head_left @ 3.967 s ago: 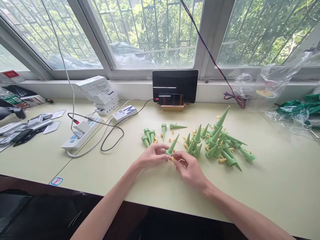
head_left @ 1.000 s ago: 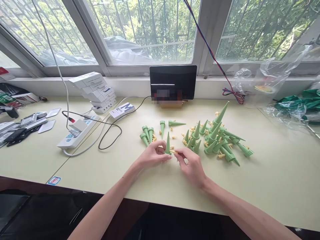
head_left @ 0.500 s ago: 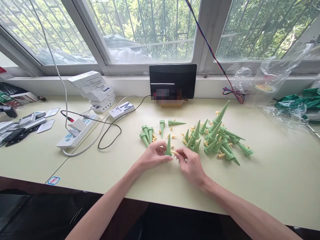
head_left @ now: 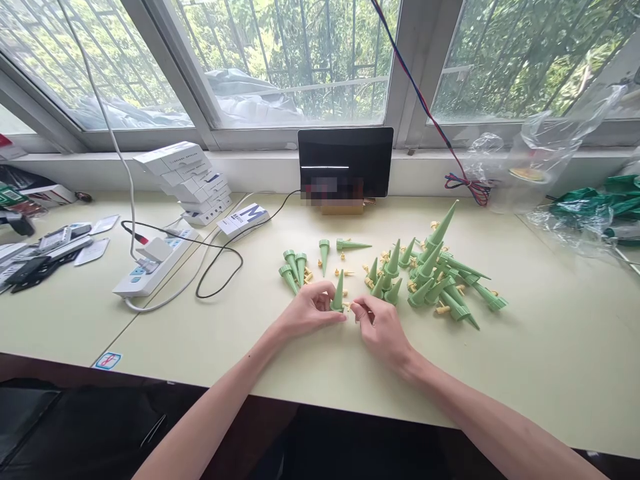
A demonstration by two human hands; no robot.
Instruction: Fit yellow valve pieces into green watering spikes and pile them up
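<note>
In my left hand (head_left: 310, 310) a green plastic watering spike (head_left: 339, 292) stands point up, its wide cap down, with the fingers and thumb curled around it. A small yellow valve (head_left: 349, 307) sticks out beside the spike's cap. My right hand (head_left: 383, 327) has its thumb and forefinger pinched at the outer end of that valve; the fingertips partly hide the contact. Behind the hands lie another green spike (head_left: 325, 257), one on its side (head_left: 354, 245), and several loose yellow valves (head_left: 343, 272).
To the right is a heap of green spikes (head_left: 435, 280) with yellow valves fitted. A smaller group of spikes (head_left: 295, 267) lies left. Farther back are a tablet (head_left: 345, 163), stacked white boxes (head_left: 185, 177), a power strip (head_left: 157, 263) with cables, and clear plastic bags (head_left: 545, 167).
The yellow valve has turned and less of its length shows between the spike and my right fingertips. The spike has shifted very slightly; both hands stay nearly in place.
</note>
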